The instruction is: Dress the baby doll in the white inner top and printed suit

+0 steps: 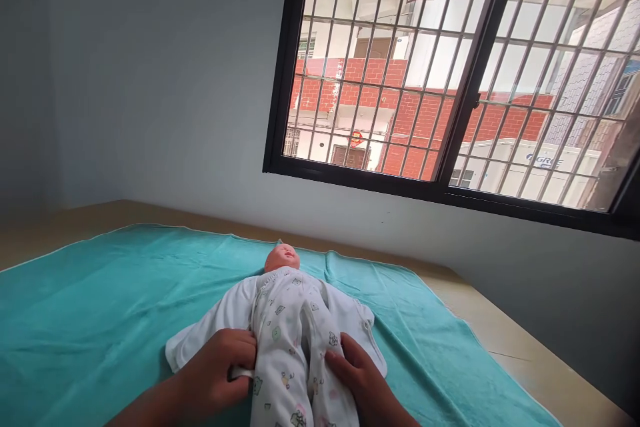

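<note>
A baby doll [283, 257] lies on its back on a teal towel [100, 320], head toward the wall. It wears a white printed bodysuit [290, 320] with sleeves spread to both sides. My left hand [220, 363] is closed, pinching the white fabric at the doll's left side near the hip. My right hand [357, 373] lies flat with fingers stretched out against the garment's right side. The doll's legs run out of view at the bottom edge.
The towel covers a wooden platform [500, 327] whose bare edge shows at the right and back. A grey wall rises behind it. A barred black-framed window [450, 80] looks onto a red brick building.
</note>
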`<act>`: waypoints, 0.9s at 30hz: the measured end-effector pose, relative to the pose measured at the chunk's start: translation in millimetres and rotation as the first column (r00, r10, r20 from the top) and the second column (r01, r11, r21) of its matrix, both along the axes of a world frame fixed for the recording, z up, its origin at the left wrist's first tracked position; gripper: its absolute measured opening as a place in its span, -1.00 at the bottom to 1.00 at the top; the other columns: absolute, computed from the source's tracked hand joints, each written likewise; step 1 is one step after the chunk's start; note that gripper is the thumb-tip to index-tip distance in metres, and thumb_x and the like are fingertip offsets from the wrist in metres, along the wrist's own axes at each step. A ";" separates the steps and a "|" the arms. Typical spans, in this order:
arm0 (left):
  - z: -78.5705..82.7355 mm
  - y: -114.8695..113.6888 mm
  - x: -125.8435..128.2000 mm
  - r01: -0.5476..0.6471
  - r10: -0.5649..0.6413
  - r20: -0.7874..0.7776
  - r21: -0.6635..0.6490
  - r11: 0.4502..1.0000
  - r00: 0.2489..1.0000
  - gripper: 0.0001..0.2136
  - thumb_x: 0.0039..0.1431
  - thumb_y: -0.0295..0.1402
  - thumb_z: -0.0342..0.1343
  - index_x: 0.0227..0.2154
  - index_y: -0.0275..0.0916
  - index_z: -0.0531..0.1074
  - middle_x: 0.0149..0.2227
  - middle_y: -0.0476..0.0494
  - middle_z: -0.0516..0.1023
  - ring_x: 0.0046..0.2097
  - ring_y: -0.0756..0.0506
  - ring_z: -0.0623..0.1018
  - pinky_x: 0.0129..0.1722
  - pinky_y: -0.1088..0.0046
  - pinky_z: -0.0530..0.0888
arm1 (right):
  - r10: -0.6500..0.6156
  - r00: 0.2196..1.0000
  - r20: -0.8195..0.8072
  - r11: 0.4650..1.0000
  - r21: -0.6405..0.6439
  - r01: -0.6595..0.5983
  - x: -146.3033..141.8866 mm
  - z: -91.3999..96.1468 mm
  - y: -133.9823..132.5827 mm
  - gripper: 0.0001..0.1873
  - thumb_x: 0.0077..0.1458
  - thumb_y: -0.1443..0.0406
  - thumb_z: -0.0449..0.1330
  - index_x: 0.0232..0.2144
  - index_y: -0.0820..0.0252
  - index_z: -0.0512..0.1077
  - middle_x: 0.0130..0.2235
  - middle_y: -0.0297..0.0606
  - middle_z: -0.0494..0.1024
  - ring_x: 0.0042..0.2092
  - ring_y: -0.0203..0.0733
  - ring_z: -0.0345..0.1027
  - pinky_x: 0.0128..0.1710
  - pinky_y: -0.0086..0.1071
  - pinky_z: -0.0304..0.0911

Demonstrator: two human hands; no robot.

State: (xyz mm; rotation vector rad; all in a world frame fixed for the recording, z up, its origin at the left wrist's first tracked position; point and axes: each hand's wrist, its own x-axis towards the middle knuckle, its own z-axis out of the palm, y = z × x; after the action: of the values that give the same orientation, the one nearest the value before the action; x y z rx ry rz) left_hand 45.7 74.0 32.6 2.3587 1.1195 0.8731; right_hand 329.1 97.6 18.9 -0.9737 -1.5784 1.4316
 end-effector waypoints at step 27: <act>-9.0 39.0 -38.3 -0.773 0.749 -0.325 0.080 0.630 0.577 -0.57 0.25 0.03 -0.20 -0.28 -0.23 0.36 -0.21 -0.22 0.52 -0.23 -0.20 0.51 -0.40 0.39 0.25 | -0.605 0.702 0.375 0.745 0.577 0.333 61.4 -22.6 43.1 -0.60 0.19 -0.03 0.00 -0.33 0.14 0.42 -0.35 -0.25 0.52 -0.29 -0.11 0.37 -0.27 -0.33 0.19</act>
State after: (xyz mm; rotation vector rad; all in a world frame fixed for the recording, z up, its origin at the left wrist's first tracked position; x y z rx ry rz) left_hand 7.4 113.0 23.5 1.9449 2.3781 0.6448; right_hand 390.4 140.7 -3.7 -1.4331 -1.7540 0.3560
